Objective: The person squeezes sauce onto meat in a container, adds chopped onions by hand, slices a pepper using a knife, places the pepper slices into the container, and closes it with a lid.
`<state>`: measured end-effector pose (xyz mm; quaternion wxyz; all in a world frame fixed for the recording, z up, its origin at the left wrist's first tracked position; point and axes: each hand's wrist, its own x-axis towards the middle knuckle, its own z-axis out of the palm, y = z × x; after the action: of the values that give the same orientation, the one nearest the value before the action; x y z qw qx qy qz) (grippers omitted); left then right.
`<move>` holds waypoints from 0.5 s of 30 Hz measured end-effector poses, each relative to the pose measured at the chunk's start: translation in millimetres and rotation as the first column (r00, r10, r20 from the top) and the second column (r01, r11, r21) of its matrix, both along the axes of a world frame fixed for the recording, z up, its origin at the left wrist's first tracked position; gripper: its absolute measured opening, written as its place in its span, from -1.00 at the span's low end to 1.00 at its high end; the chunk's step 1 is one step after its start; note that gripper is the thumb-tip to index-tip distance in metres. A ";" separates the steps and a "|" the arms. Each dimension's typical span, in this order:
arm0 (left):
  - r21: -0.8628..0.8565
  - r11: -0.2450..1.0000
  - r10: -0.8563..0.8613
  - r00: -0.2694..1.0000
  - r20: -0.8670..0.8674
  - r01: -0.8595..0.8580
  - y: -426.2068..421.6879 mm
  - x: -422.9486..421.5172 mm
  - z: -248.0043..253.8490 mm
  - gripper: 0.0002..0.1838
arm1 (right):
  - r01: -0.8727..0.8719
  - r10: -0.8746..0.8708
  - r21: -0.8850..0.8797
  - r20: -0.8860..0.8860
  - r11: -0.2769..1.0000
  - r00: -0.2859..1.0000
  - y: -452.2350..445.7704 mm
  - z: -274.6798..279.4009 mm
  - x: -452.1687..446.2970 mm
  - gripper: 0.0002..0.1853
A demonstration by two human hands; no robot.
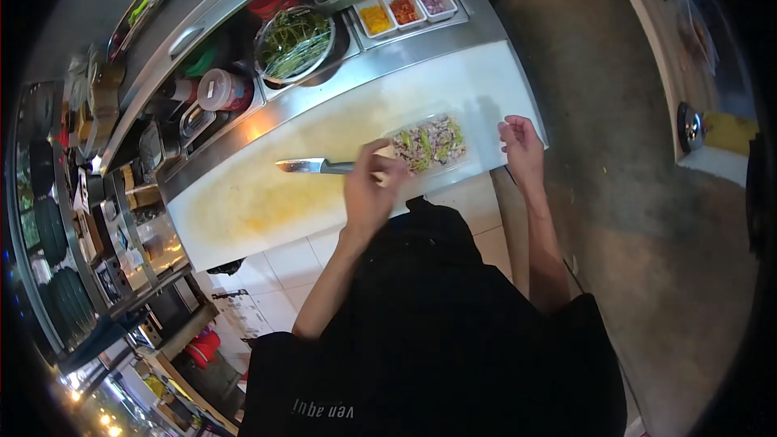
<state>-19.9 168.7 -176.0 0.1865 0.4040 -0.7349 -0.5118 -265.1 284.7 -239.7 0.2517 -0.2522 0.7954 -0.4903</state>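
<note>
My left hand point(374, 186) is over the near side of the white cutting board, its fingers bent and slightly blurred. It is beside a clear plastic container point(458, 164) and partly covers that container's left end. Inside lies a chopped mix point(429, 144) of purplish-white and green pieces. A knife point(303, 165) rests on the board with its blade to the left; its dark handle runs up to my left hand, and I cannot tell whether they touch. My right hand point(524, 150) hangs by the board's right end, apart from the container, fingers curled in with nothing visible in them.
The long white cutting board point(324, 129) has yellow stains. Behind it stand a bowl of leafy greens point(295, 44), a lidded tub point(222, 91) and small white trays with yellow point(375, 19), orange-red point(403, 10) and purple point(433, 2) chopped pieces. Another counter point(647, 0) is at right.
</note>
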 end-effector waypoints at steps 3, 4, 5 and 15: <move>0.161 0.928 0.305 0.935 0.183 -0.335 -6.4 29.4 -89.4 -0.71 | -0.205 0.175 0.118 0.225 0.972 0.959 -12.0 -19.4 -13.1 -0.71; 0.184 0.942 0.228 0.937 0.265 -0.281 -5.6 41.4 -123.0 -0.61 | -0.312 0.269 0.180 0.228 0.933 0.936 -17.0 -29.8 -10.4 -0.69; 0.466 0.862 0.107 0.970 0.218 -0.200 0.6 39.8 -130.2 -0.51 | -0.408 0.419 0.184 -0.026 0.894 0.907 -8.2 -62.0 -15.3 -0.77; 0.015 0.985 0.157 0.926 0.344 -0.173 -2.6 1.5 -118.2 -0.65 | -0.590 0.562 0.107 0.209 0.800 0.800 -22.6 -94.9 -55.4 -0.79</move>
<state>-18.3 166.1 -294.2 0.0893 0.5512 -0.7076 -0.4330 -320.5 262.1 -334.7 0.4747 -0.4188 0.6948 -0.3414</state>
